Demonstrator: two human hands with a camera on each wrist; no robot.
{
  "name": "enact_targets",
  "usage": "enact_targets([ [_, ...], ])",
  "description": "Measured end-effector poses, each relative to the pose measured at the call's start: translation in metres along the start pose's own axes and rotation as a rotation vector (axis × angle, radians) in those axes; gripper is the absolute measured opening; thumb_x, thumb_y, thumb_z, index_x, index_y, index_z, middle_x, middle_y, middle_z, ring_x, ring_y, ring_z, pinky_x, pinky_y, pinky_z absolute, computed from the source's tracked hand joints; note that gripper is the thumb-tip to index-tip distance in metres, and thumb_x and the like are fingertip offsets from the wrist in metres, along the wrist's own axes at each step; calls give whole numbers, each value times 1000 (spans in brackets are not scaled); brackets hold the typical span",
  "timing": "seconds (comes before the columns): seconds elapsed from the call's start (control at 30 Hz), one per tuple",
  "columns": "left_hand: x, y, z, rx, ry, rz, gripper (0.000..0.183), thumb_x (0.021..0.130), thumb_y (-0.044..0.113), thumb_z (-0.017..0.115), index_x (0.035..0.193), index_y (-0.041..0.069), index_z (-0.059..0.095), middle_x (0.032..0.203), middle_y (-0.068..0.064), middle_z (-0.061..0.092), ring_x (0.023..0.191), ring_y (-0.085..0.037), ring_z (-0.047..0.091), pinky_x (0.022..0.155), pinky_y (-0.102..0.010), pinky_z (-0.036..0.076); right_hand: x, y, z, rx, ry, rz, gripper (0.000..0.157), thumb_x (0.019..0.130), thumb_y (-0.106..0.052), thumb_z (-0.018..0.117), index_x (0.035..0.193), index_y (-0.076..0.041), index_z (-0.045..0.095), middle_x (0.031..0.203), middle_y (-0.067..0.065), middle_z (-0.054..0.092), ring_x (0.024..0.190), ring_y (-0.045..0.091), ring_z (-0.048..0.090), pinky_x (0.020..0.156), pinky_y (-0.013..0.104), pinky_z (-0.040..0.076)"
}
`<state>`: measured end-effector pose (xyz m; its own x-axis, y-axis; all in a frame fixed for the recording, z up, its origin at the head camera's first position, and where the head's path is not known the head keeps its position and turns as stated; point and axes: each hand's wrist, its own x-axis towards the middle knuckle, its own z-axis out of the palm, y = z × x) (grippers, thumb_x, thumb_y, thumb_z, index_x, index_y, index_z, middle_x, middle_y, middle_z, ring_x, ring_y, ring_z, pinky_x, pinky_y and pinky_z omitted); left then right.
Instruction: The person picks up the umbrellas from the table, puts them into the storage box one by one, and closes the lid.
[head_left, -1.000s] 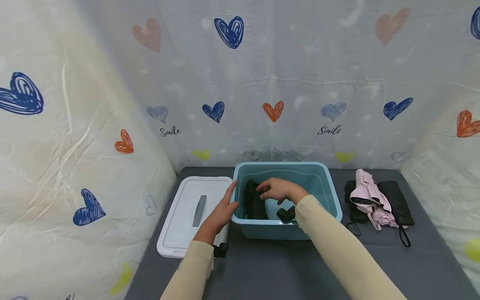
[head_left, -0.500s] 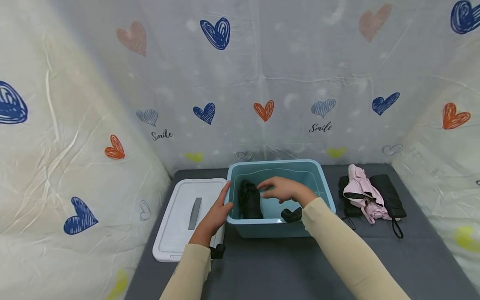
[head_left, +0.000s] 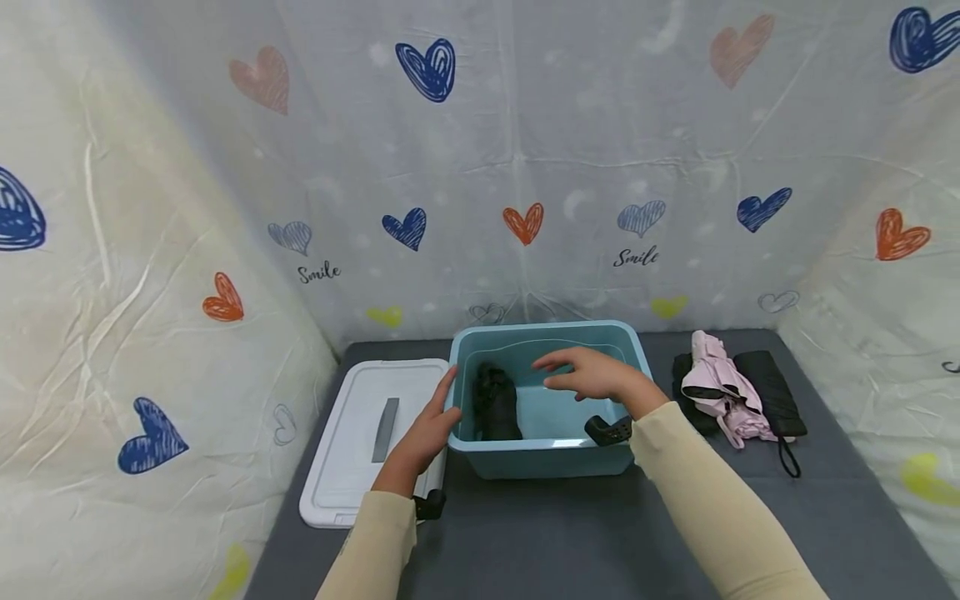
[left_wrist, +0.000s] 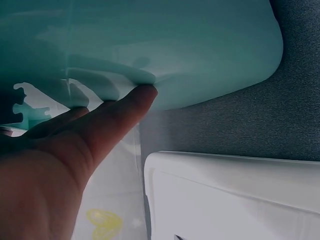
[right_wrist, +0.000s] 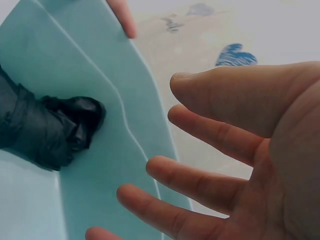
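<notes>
A black folded umbrella (head_left: 497, 403), its fabric bunched, lies along the left side inside the blue-green storage bin (head_left: 540, 460). My right hand (head_left: 588, 373) hovers over the bin with spread fingers, to the right of the umbrella and holding nothing. In the right wrist view, a gap separates its fingers from the umbrella (right_wrist: 37, 127). My left hand (head_left: 426, 433) rests straight fingers against the bin's outer left wall. The left wrist view has these fingertips (left_wrist: 146, 93) touching the bin wall (left_wrist: 210, 45).
Left of the bin lies its white lid (head_left: 348, 450) with a grey handle. To the right, a pink folded umbrella (head_left: 722, 387) lies over black pouches, one being a strapped black pouch (head_left: 772, 392). A grey cloth (head_left: 525, 542) covers the table; a heart-print curtain hangs behind.
My right hand has moved right and up, away from the black umbrella, which now lies in the bin. My left hand stays at the bin's left side. The head view has shifted slightly.
</notes>
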<state>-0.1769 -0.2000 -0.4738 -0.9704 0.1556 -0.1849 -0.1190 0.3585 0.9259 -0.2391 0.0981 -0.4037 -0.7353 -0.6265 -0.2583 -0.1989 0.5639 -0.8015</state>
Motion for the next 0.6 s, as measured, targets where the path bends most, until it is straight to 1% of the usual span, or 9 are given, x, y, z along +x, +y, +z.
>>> enact_targets([
  [0.13, -10, 16, 0, -6, -23, -14, 74, 94, 9, 37, 157, 30, 4, 164, -9, 4, 140, -41, 25, 101, -62, 35, -9, 3, -6, 7, 15, 4, 44, 96, -31, 57, 139, -23, 52, 142, 10, 49, 119, 28, 56, 85, 43, 53],
  [0.23, -16, 24, 0, -2, -29, -19, 74, 94, 8, 37, 157, 28, 3, 164, -10, 4, 140, -42, 25, 101, -62, 35, -14, 7, -10, 14, 22, 3, 45, 97, -31, 57, 140, -22, 52, 142, 10, 49, 118, 27, 57, 85, 43, 53],
  [0.37, -17, 26, 1, 0, -26, -11, 74, 94, 8, 36, 157, 28, 4, 164, -10, 4, 141, -42, 24, 102, -63, 34, -20, 12, -16, 14, 35, -9, 45, 97, -30, 56, 141, -22, 51, 143, 11, 49, 120, 28, 57, 87, 44, 52],
  [0.6, -19, 25, 1, -7, -13, -15, 73, 95, 9, 36, 157, 29, 5, 164, -9, 5, 139, -40, 26, 100, -60, 36, -31, 22, -23, 2, 62, -66, 45, 97, -29, 55, 141, -21, 50, 144, 11, 49, 118, 29, 58, 91, 46, 50],
])
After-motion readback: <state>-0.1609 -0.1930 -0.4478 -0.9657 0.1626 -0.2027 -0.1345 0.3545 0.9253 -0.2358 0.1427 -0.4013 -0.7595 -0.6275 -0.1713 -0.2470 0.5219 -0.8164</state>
